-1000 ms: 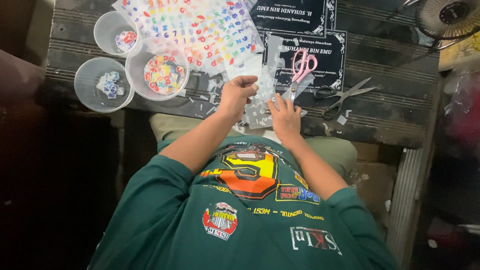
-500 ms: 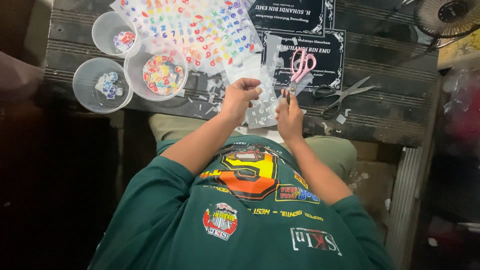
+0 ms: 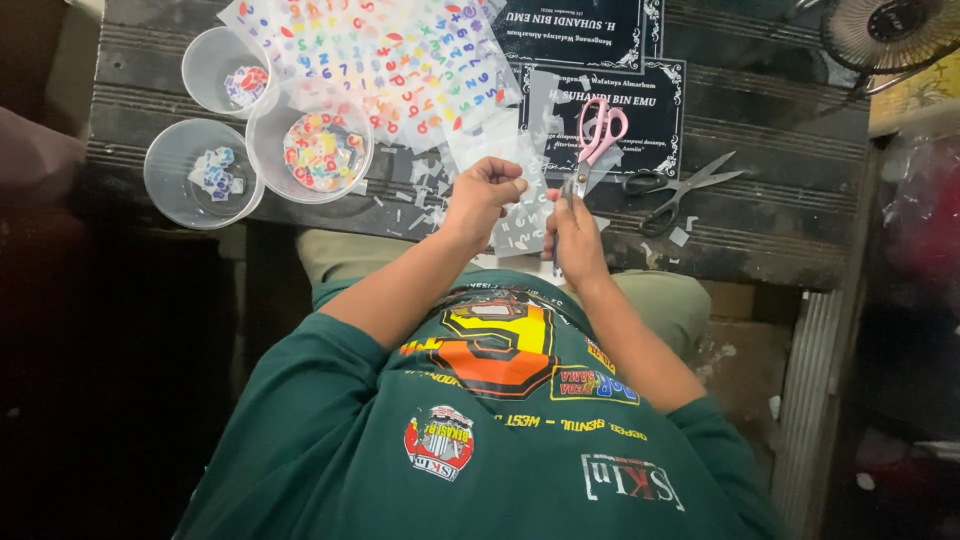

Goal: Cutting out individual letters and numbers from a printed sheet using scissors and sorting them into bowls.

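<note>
A dark green short-sleeved shirt (image 3: 480,440) is worn, with the forearms left bare below the sleeves. Its front is covered with printed patches: a large orange, yellow and black emblem (image 3: 495,340) in the middle, a round red-and-white badge (image 3: 440,442), and smaller lettered logos in yellow and white. Khaki trousers (image 3: 330,255) are seen beneath the shirt.

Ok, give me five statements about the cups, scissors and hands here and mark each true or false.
1. Three clear cups sit at the table's left end. True.
2. The pink-handled scissors are in the right hand. False: they lie on a black plaque.
3. The left hand touches a translucent sheet. True.
4. All cups are empty. False: each holds coloured pieces.
5. The black-handled scissors lie right of both hands. True.
</note>
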